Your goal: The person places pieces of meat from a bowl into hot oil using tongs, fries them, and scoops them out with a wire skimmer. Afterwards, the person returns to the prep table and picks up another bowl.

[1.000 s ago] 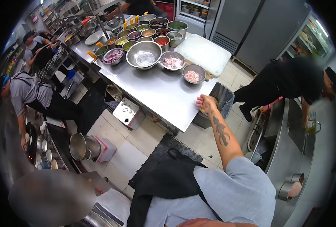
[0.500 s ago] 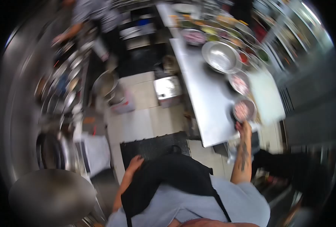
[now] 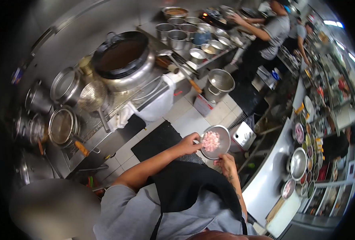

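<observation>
In the head view a metal bowl [image 3: 224,140] of small pale pink pieces [image 3: 210,142], like raw diced meat or shrimp, is held in front of my black apron. The bowl tilts, and the pieces gather on its left side. My left hand [image 3: 190,144] grips the left rim, its thumb and fingers pinched together. At the lower right rim, my right hand [image 3: 225,163] has its fingers closed on the bowl's edge, partly under it.
A large black wok [image 3: 121,54] with dark liquid sits on the stove to the left, with a perforated skimmer [image 3: 92,97] beside it. A steel counter [image 3: 261,194] with several bowls runs along the right. Another person [image 3: 271,34] works at the far stove.
The bowl has left the counter and is now before my body. My left hand has risen from my side to grip it. The view has turned left toward the stove.
</observation>
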A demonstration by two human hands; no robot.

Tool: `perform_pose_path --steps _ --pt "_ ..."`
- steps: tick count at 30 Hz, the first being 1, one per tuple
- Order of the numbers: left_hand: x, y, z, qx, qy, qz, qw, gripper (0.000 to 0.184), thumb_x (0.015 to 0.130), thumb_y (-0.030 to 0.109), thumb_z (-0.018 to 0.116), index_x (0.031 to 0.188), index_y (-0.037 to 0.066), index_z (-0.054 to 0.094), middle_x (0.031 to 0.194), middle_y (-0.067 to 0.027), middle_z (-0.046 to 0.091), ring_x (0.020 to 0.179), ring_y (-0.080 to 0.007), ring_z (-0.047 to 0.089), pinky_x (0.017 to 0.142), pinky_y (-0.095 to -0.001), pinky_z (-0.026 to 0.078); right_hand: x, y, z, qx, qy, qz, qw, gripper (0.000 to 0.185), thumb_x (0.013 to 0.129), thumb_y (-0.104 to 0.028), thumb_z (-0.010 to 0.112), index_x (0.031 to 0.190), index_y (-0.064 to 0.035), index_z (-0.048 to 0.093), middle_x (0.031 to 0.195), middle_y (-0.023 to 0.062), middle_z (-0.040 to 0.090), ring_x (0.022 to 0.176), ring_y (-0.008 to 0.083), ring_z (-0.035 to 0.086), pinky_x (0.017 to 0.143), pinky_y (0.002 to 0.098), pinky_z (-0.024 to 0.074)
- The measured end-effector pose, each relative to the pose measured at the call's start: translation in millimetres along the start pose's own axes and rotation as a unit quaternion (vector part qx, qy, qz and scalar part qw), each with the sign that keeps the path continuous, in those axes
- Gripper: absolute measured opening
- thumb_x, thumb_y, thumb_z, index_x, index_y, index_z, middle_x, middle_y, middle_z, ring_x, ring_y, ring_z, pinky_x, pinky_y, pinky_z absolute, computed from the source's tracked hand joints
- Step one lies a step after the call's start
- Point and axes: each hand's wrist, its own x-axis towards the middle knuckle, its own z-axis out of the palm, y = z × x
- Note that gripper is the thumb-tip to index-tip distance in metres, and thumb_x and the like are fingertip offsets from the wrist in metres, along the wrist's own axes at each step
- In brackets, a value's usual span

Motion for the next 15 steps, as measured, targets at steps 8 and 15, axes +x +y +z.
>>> perform_pose_path --steps 8,15 --pt "-83 -39 -124 -0.156 0.247 0.071 0.954 0.018 0.088 0.014 0.064 0.080 0.005 0.050 0.079 -0.0048 0.057 0.066 -0.0112 0.059 0.056 -0.0281 0.055 74 -21 158 -0.206 -0.221 0.012 0.953 0.032 0.090 -0.026 0.062 0.101 0.0041 0.059 0.078 0.0108 0.064 0.064 0.0191 0.063 0.061 0.0318 0.0530" --pt "-158 -24 -173 -0.317 0.397 0.077 0.858 0.010 0.089 0.008 0.060 0.084 0.006 0.052 0.082 -0.0036 0.056 0.072 -0.0127 0.060 0.065 -0.0307 0.058 174 -96 216 -0.603 -0.136 -0.384 0.686 0.037 0.081 -0.027 0.066 0.101 0.0045 0.062 0.091 0.0206 0.063 0.072 0.0302 0.063 0.069 0.0361 0.0510"
